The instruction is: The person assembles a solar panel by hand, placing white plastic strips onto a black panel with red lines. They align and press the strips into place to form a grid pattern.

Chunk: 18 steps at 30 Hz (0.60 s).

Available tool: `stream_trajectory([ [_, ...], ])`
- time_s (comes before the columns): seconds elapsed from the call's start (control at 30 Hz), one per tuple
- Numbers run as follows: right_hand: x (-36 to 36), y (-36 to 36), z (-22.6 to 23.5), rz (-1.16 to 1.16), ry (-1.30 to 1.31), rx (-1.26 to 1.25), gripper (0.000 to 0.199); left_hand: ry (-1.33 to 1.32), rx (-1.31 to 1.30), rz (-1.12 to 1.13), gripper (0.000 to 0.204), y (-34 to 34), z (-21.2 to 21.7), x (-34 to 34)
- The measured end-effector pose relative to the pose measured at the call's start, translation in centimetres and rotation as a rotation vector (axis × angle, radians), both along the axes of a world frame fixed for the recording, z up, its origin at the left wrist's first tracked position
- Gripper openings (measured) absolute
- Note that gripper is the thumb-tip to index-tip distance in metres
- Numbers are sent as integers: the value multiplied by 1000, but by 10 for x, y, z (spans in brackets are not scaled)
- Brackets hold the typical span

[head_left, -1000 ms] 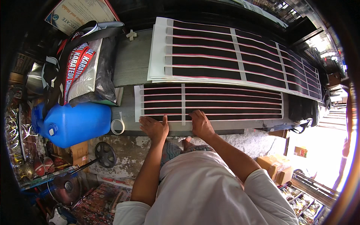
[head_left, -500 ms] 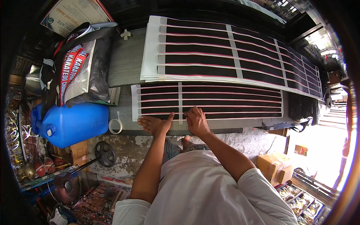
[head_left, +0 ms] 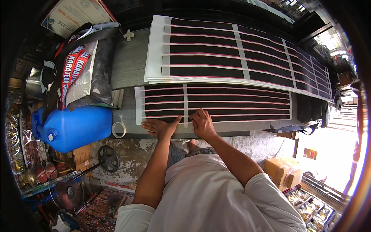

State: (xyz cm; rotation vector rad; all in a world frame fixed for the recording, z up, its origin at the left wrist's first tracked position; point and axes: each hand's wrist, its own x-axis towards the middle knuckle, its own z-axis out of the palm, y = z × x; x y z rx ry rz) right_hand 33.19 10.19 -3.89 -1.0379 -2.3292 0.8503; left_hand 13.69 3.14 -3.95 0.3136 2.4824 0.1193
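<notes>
While both hands press flat on the near edge of a grey counter, the striped sheet, white with long black bands edged in pink, lies straight ahead of the fingertips and runs off to the person's right. The left hand rests palm down at the sheet's near left corner, fingers spread and released, thumb angled toward the other hand; its fingertips touch the lowest band. The right hand sits just beside it, fingers extended and loose over the sheet's near edge, by a white cross strip. Neither hand grips anything. A larger stack of similar striped sheets overlaps the far edge of the first sheet. To the left, near the left hand, a roll of tape stands at the counter's edge, with a blue jerrycan beyond it and a printed bag above that
</notes>
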Motion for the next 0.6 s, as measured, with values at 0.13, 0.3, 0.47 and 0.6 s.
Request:
stream_trajectory([
  [0.13,0,1,-2,14,6,19,28,-5,3,-7,188,0,1,-1],
  [0.3,1,3,-1,24,7,8,28,0,7,-7,187,-1,-1,0],
  [0.47,1,3,-1,22,12,-4,29,9,43,4,188,-2,-2,0],
  [0.6,0,1,-2,2,14,-20,29,-4,56,-8,187,-7,-1,0],
])
